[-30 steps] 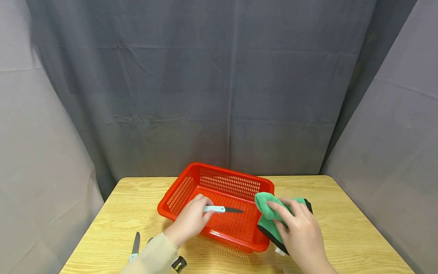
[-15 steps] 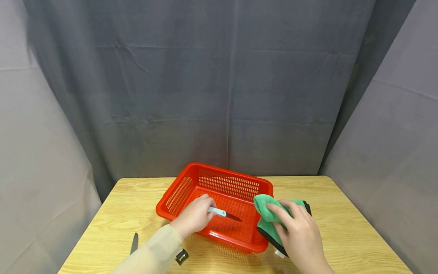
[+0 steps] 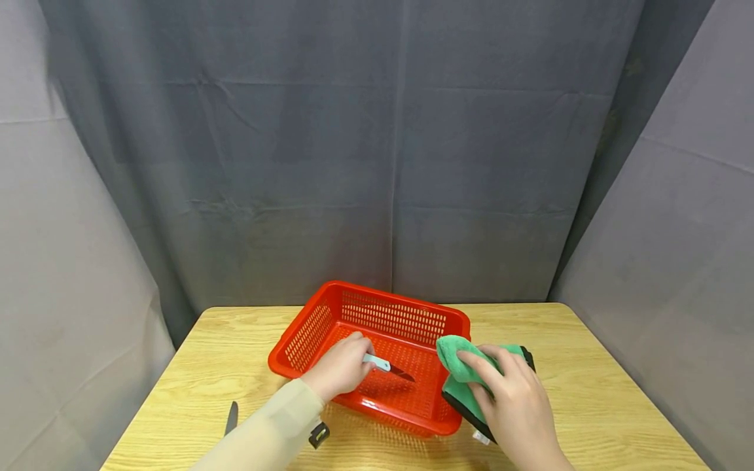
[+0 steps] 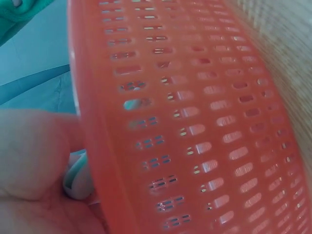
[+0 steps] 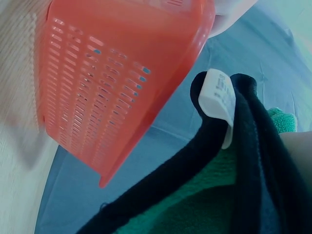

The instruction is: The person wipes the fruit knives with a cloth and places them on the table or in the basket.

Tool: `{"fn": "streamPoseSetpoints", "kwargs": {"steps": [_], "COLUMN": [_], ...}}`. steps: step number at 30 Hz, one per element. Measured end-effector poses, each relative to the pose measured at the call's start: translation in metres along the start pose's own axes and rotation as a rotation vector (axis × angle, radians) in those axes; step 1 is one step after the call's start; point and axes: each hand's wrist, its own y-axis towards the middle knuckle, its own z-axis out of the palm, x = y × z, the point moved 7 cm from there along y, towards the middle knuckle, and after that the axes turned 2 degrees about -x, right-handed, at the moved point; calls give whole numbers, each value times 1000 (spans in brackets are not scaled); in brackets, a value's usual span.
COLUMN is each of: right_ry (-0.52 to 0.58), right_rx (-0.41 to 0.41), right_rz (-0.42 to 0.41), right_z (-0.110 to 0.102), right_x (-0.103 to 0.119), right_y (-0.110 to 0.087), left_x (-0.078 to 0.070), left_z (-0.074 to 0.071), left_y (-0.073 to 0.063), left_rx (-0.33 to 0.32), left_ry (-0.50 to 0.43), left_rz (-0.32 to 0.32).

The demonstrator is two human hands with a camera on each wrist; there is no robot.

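Note:
My left hand (image 3: 343, 367) reaches over the near rim of a red plastic basket (image 3: 406, 313) and grips a small knife by its pale blue handle (image 3: 377, 362). The dark blade (image 3: 402, 373) points right and down, low inside the basket; whether it touches the floor I cannot tell. In the left wrist view the basket's wall (image 4: 195, 117) hides most of the knife. At the basket's right end my right hand (image 3: 515, 399) holds a folded green cloth (image 3: 462, 360) with black edging. A white label (image 5: 217, 95) sticks out from the cloth's edge in the right wrist view.
On the wooden table (image 3: 194, 386), left of the basket, lies another blade (image 3: 232, 417), its lower part hidden by my left sleeve (image 3: 277, 425). A small black item (image 3: 319, 434) shows beside that sleeve. Grey curtains (image 3: 294, 163) enclose the back and sides.
My left hand has moved slightly right and lowered the knife into the basket, its tip tilting downward. The right hand and the cloth have stayed almost still.

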Motion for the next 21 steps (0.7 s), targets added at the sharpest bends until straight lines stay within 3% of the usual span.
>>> {"fn": "streamPoseSetpoints", "kwargs": {"steps": [5,14,21], "right_ry": [-3,2,-5], "right_rx": [-12,-9,19], "right_rz": [-6,-1,21], "right_z": [0,1,3], "right_x": [0,-1,-2], "right_y": [1,0,0], "left_x": [2,1,6], "left_z": [5,7,9], "left_y": [2,2,0], "left_rx": [31,43,63], "left_ry": [6,50,49], "left_rz": [-16,12,-51]}}
